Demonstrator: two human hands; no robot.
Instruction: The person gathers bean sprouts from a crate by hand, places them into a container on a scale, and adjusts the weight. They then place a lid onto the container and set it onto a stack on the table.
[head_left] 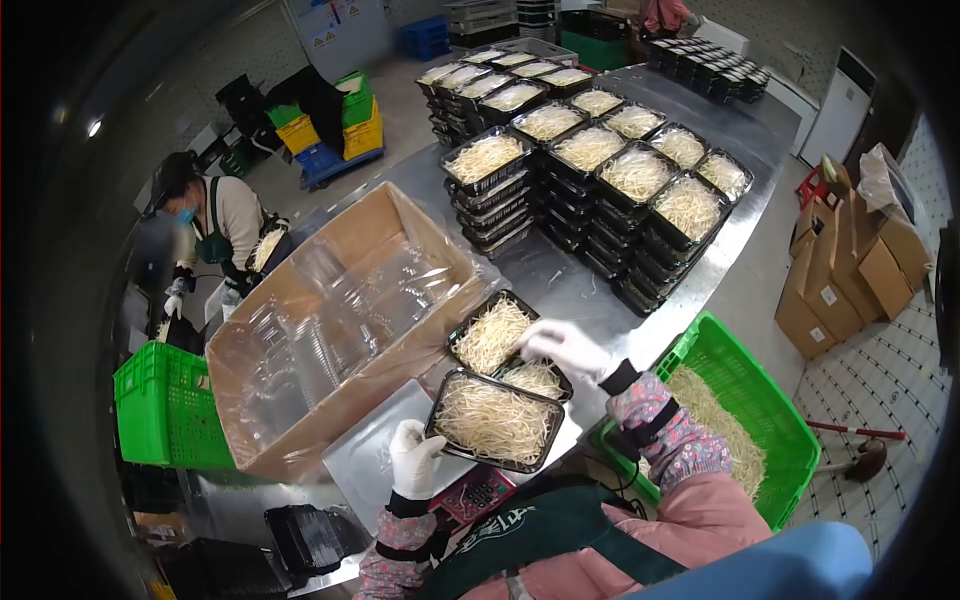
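Observation:
My left hand, in a white glove, is closed on the left edge of a black plastic tray of bean sprouts, held slightly tilted beside the scale. Behind it are two more trays: a full tray of sprouts and a tray partly covered by the held one. My right hand, also gloved, hovers at the right edge of the full tray with fingers bent together. Whatever those fingertips may pinch is too small to make out. The scale's metal plate and red keypad are close to my left hand.
Stacked sprout trays cover much of the steel table. A cardboard box holds clear plastic lids. Loose sprouts fill a green crate at my right. Black empty trays lie lower left. A co-worker works beyond the box.

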